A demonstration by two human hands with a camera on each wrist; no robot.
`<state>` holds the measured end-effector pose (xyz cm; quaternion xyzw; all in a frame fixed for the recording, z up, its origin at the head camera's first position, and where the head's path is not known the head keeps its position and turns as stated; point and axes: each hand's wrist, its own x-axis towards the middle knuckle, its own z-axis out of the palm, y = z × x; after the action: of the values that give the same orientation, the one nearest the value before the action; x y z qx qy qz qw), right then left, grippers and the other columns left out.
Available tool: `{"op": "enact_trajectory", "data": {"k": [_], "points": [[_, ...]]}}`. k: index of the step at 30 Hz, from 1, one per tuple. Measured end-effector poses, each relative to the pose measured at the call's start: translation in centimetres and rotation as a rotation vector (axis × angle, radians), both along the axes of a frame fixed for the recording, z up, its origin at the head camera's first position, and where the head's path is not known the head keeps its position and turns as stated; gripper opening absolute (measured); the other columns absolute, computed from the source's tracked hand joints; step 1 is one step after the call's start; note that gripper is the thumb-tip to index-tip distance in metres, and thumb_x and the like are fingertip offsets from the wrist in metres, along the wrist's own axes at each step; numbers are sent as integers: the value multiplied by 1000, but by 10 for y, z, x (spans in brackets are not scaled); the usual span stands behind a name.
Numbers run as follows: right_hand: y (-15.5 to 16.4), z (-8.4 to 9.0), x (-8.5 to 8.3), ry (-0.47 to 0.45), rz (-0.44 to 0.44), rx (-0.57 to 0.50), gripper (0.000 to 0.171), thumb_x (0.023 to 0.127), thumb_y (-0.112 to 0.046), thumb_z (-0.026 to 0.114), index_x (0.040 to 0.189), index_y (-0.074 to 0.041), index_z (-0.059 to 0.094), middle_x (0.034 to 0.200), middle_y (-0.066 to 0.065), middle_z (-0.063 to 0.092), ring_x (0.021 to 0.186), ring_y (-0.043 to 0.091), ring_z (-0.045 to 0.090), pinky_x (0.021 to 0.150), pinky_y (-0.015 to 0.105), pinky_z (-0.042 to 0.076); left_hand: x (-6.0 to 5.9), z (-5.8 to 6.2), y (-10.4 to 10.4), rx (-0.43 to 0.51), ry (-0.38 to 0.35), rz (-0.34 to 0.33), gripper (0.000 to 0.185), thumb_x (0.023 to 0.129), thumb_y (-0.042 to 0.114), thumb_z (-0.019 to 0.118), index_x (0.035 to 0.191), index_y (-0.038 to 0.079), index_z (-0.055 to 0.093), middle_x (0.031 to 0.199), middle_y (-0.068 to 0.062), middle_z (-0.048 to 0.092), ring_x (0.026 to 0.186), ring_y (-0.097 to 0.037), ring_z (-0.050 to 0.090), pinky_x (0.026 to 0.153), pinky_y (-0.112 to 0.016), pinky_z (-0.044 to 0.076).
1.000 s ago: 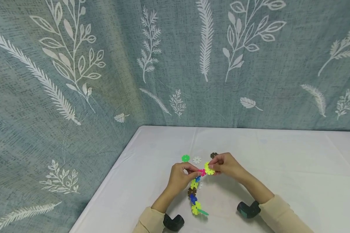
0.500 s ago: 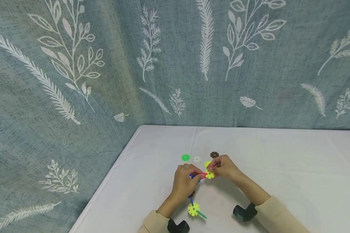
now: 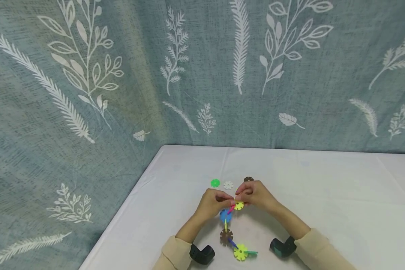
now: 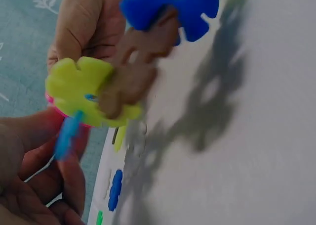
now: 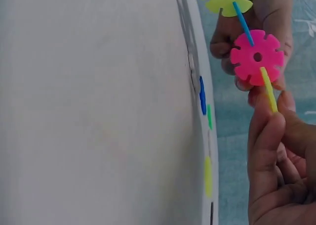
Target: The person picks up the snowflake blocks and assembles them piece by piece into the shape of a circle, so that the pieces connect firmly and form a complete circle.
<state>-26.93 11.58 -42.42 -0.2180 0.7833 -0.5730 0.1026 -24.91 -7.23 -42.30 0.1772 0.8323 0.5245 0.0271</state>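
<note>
A chain of slotted plastic flower discs hangs from my hands in the head view. My left hand (image 3: 214,204) pinches the pink disc (image 5: 257,57) near the chain's upper end. With thumb and fingertips my right hand (image 3: 254,195) pinches a yellow disc (image 3: 238,205), which meets the pink one at its rim, edge-on to it in the right wrist view. Below the pink one follow a light blue disc (image 3: 225,215), another yellow disc seen edge-on, a brown disc (image 3: 226,237), a dark blue disc (image 3: 232,243), a yellow disc (image 3: 240,252) and a green disc (image 3: 252,252).
Loose on the white table (image 3: 341,210) behind my hands lie a green disc (image 3: 215,183), a white disc (image 3: 228,185) and a brown disc (image 3: 248,179). The right wrist view also shows a loose blue disc (image 5: 203,95) and yellow disc (image 5: 208,175). A patterned curtain (image 3: 222,75) hangs behind.
My right hand has shifted left, closer to my left hand, with the yellow disc. The chain has turned, and its lower end has swung to the right.
</note>
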Motion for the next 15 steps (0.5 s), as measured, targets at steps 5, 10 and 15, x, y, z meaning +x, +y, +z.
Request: {"op": "enact_trajectory", "data": {"k": [5, 10, 15], "points": [[-5, -4, -4, 46, 80, 24, 20, 87, -4, 59, 99, 12, 61, 69, 16, 65, 55, 5, 56, 54, 21, 49, 2, 2, -12, 16, -97, 28, 17, 78, 8, 71, 82, -9, 69, 76, -21, 69, 61, -2, 58, 58, -18, 47], [-7, -10, -10, 172, 185, 243, 25, 81, -10, 67, 103, 2, 68, 75, 5, 61, 63, 1, 42, 58, 17, 39, 6, 8, -27, 15, -126, 122, 16, 76, 6, 71, 79, -10, 69, 72, -20, 69, 62, -16, 65, 60, -23, 47], [-12, -11, -7, 213, 243, 371, 31, 72, -21, 76, 101, -10, 72, 72, -6, 52, 66, 3, 37, 60, 18, 34, 5, 8, -34, 34, -152, 150, 17, 76, 5, 70, 80, -12, 67, 73, -21, 69, 64, -19, 67, 60, -23, 48]]}}
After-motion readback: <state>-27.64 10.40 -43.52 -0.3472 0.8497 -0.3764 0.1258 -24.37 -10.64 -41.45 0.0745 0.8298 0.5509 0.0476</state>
